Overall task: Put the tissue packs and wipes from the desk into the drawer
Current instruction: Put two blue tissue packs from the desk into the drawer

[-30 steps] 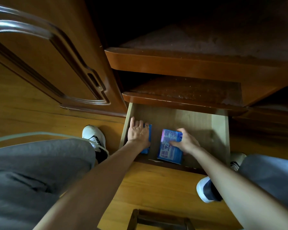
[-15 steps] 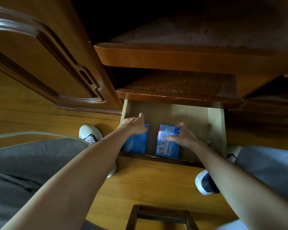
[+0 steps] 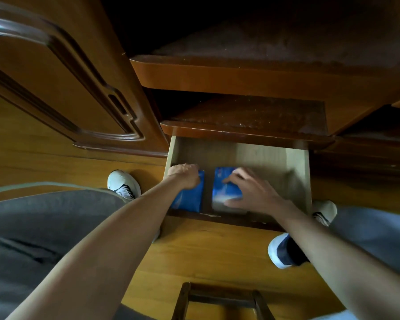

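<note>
Under the dark desk shelf (image 3: 252,114), 2 blue packs (image 3: 187,197) lie in the pale drawer (image 3: 263,158).

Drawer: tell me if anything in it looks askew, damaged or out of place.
Nothing stands out. Two blue packs lie side by side at the front of the open drawer, apart: the left pack under the left hand, the right pack, blurred, under the right hand.

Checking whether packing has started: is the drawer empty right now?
No, two blue packs lie side by side in the open drawer.
</note>
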Demonstrator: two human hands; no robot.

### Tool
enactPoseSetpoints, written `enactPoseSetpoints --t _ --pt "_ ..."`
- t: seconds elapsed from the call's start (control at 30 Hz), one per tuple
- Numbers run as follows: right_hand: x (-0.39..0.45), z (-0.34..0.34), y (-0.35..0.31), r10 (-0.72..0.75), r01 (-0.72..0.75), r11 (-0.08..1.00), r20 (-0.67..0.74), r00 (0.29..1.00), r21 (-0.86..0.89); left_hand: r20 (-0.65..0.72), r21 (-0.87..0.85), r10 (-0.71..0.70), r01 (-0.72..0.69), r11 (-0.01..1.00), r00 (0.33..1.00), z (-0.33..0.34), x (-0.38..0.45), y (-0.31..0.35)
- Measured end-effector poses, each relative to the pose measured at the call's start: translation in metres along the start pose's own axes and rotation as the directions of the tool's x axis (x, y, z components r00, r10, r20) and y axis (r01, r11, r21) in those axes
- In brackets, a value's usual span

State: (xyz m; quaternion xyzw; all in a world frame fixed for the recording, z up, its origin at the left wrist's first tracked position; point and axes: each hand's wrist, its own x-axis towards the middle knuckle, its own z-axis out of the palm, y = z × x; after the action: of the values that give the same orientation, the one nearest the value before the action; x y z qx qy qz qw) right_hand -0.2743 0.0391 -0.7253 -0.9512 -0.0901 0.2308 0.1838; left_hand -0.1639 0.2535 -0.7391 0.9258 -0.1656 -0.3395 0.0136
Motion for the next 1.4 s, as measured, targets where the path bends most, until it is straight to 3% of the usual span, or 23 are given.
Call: enactPoseSetpoints --t 0.13,0.27,0.43,0.63,0.83,1.0,1.1,1.17,1.27,1.4 --pt "0.008 0.003 -0.004 0.12 -0.117 0.98 -0.009 0.993 0.16 0.023 0.006 0.016 -0.016 1.0 1.0 -0.003 -0.001 -0.001" --pt "0.023 0.007 -0.002 0.314 -0.345 0.921 0.177 0.933 0.182 0.084 0.055 0.056 -0.061 0.997 0.995 -0.001 -0.004 -0.004" --pt "0.032 0.016 0.002 0.396 -0.443 0.842 0.205 0.895 0.307 0.078 0.053 0.083 -0.087 0.995 0.993 0.001 0.0 -0.003" --pt "0.048 0.034 -0.036 0.416 -0.435 0.813 0.137 0.899 0.387 0.005 -0.017 0.017 -0.017 1.0 1.0 0.006 0.005 -0.002" --pt "0.046 0.033 -0.039 0.415 -0.462 0.824 0.205 0.886 0.33 0.093 -0.142 -0.001 0.014 0.99 0.996 0.001 -0.001 0.001" --pt "0.023 0.01 -0.041 0.413 -0.454 0.806 0.189 0.891 0.379 0.003 -0.15 0.047 -0.046 0.988 0.999 -0.019 -0.03 0.004" --pt "0.002 -0.019 -0.039 0.35 -0.395 0.783 0.183 0.918 0.481 -0.173 -0.007 0.102 -0.105 0.994 0.98 -0.047 -0.062 0.016" --pt "-0.015 -0.044 -0.041 0.311 -0.347 0.785 0.158 0.937 0.514 -0.382 0.085 0.167 -0.146 0.986 0.909 -0.072 -0.092 0.029" --pt "-0.046 -0.095 -0.046 0.287 -0.265 0.752 0.062 0.956 0.603 -0.659 0.132 0.285 -0.266 0.955 0.696 -0.118 -0.147 0.059" --pt "-0.107 -0.193 -0.06 0.198 -0.086 0.814 -0.135 0.971 0.574 -0.887 0.31 0.432 -0.482 0.82 0.165 -0.188 -0.217 0.103"
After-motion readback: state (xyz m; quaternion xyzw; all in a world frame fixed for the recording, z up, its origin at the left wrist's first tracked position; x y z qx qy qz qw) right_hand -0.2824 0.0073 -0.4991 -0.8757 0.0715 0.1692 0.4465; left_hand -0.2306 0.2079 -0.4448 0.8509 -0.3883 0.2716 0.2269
